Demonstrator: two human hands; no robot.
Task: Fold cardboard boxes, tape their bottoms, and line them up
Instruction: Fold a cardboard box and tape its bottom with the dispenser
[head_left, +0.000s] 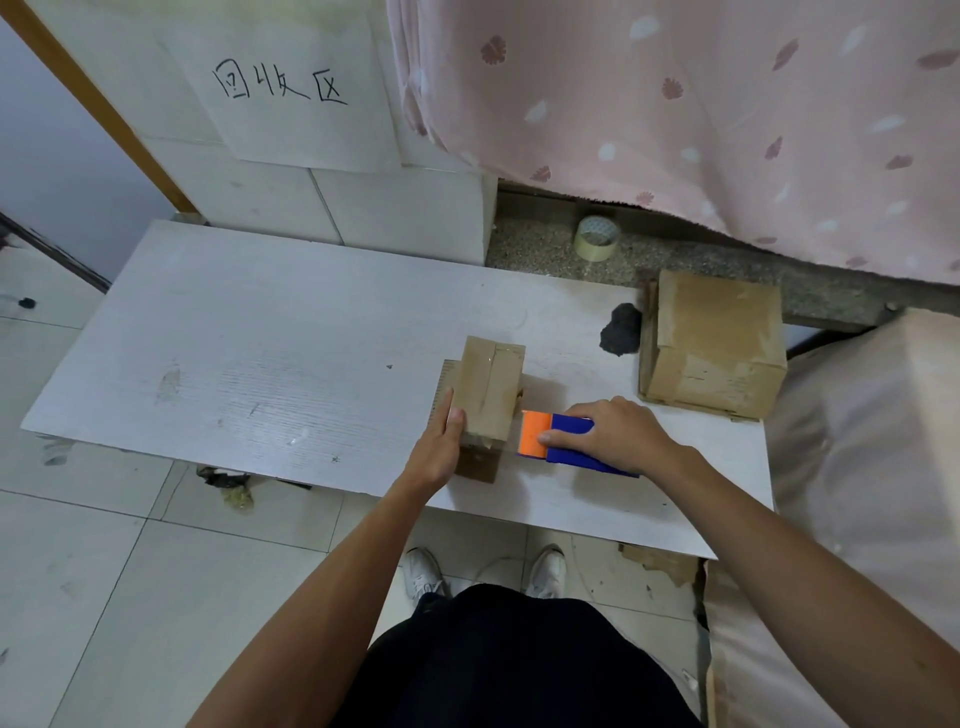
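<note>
A small folded cardboard box (491, 387) stands on the white board (249, 353), its taped seam facing up. My left hand (441, 441) rests against the box's left side with straight fingers and the thumb on its near top edge. My right hand (610, 434) grips a blue and orange tape dispenser (550, 441) that lies on the board just right of the box. A larger cardboard box (714, 343) sits at the board's far right corner.
A roll of clear tape (596, 238) sits on the stone ledge behind the board. A dark lump (621, 330) lies left of the larger box. A pink curtain (701, 104) hangs behind. Cardboard scraps (660, 564) lie on the tiled floor by my feet.
</note>
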